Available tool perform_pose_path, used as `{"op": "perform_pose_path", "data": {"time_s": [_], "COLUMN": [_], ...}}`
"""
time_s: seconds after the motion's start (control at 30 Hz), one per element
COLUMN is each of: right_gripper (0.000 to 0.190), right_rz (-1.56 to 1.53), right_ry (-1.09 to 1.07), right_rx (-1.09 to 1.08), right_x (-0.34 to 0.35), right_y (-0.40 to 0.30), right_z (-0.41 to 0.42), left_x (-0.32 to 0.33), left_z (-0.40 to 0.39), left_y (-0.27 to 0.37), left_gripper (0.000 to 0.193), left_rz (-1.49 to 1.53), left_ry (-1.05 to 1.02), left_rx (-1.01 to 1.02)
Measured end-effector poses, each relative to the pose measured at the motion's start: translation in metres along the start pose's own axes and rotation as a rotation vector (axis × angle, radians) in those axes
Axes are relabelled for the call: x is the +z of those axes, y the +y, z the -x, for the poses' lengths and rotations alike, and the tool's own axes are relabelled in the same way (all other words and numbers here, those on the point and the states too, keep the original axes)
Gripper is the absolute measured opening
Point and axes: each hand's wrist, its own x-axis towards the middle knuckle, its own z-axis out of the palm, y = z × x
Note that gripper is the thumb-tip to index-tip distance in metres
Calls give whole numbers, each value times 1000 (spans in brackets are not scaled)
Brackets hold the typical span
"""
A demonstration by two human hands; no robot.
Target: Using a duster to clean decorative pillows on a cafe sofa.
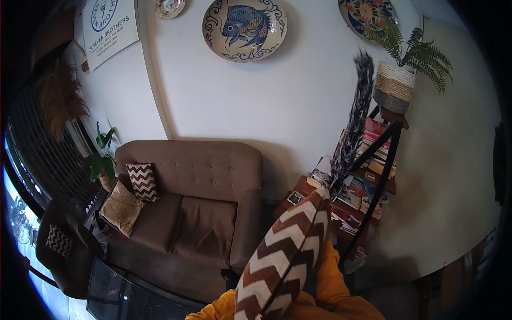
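A brown-and-white zigzag cushion (280, 256) is held up close before me, tilted, its dark zipper seam facing the camera. From behind its upper corner rises a fluffy dark grey feather duster (360, 100); its handle is hidden. An orange right sleeve (331, 272) reaches up along the cushion's right side, and the right hand is out of sight behind it. The left sleeve (216, 307) shows low on the other side, with the left hand also out of sight. Which hand holds the cushion and which the duster cannot be made out.
A brown sofa (216, 168) with a zigzag cushion (142, 182) and a leaf-patterned cushion (121, 208) stands against the wall. Beside it is a dark-topped table (120, 292). Right of me, a ladder-like shelf (386, 176) holds books and a potted fern (395, 86). Decorative plates (245, 30) hang above.
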Motion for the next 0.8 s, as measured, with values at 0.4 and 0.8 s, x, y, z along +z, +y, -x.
{"op": "perform_pose_path", "data": {"time_s": [0.4,0.8], "right_gripper": [23,25], "right_rz": [-27,-39], "right_ry": [22,60], "right_rx": [176,369], "right_x": [-34,-40], "right_y": [21,21], "right_z": [38,77], "left_x": [16,16], "left_z": [-9,40], "left_y": [78,61], "left_gripper": [58,67], "left_rz": [-40,-265], "left_ry": [249,422], "left_rx": [-207,-74]}}
